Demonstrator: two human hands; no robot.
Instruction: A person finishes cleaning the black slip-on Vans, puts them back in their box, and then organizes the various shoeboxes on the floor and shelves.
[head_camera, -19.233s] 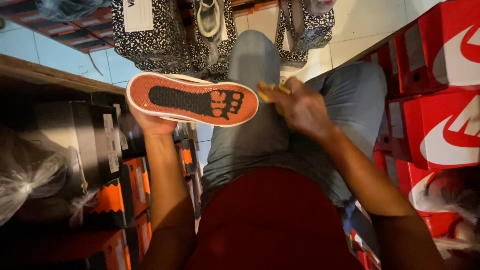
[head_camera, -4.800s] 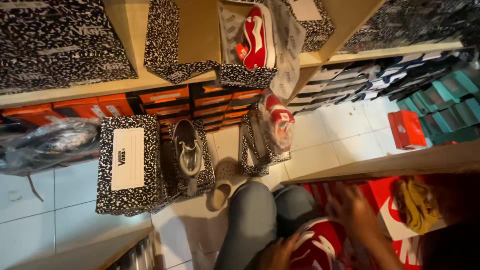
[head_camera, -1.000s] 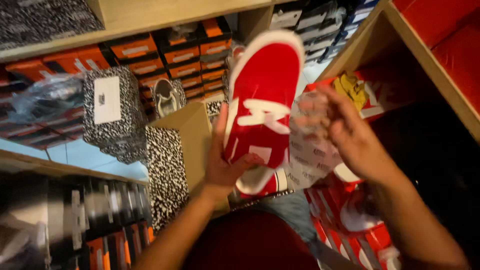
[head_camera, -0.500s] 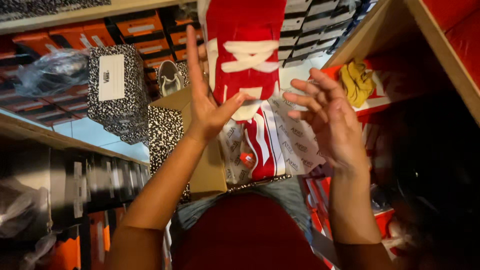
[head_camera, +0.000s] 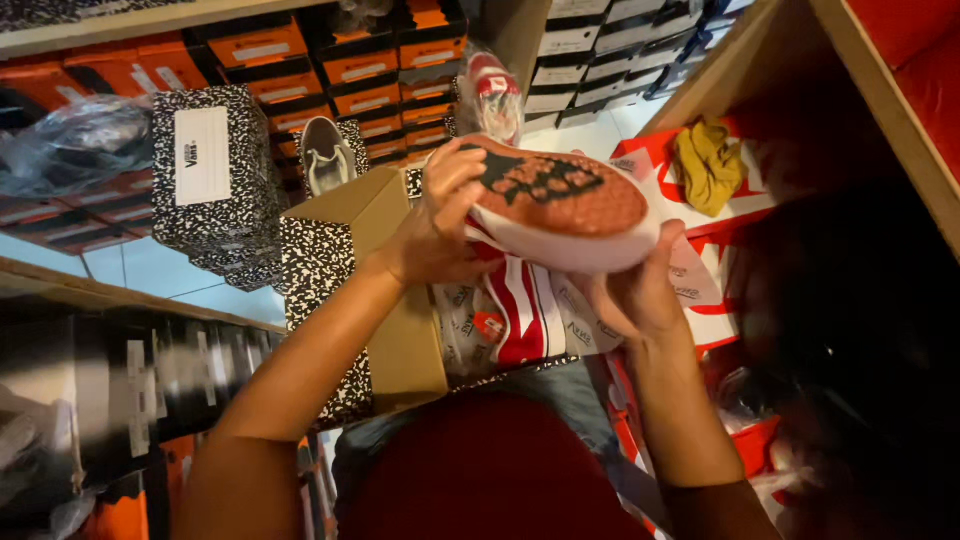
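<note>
I hold a red shoe (head_camera: 560, 200) sole-up over an open shoebox on my lap; its orange rubber sole with a black patch and white rim faces me. My left hand (head_camera: 440, 225) grips the shoe's left end, thumb and fingers wrapped over the sole's edge. My right hand (head_camera: 640, 285) supports the right end from below. Under it, a second red shoe with white stripes (head_camera: 520, 315) lies on printed tissue paper in the black-and-white speckled box (head_camera: 320, 265), whose brown cardboard lid (head_camera: 400, 320) stands open.
Orange shoeboxes (head_camera: 350, 60) and white-labelled dark boxes (head_camera: 600, 50) fill shelves ahead. A speckled box stack (head_camera: 215, 180) stands on the tiled floor with a grey shoe (head_camera: 325, 155) beside it. A yellow cloth (head_camera: 708, 165) lies on red boxes at right; wooden shelving flanks both sides.
The red shoe was held upright showing its upper; it has been turned over and lowered, sole now facing me. Both hands have closed on its ends.
</note>
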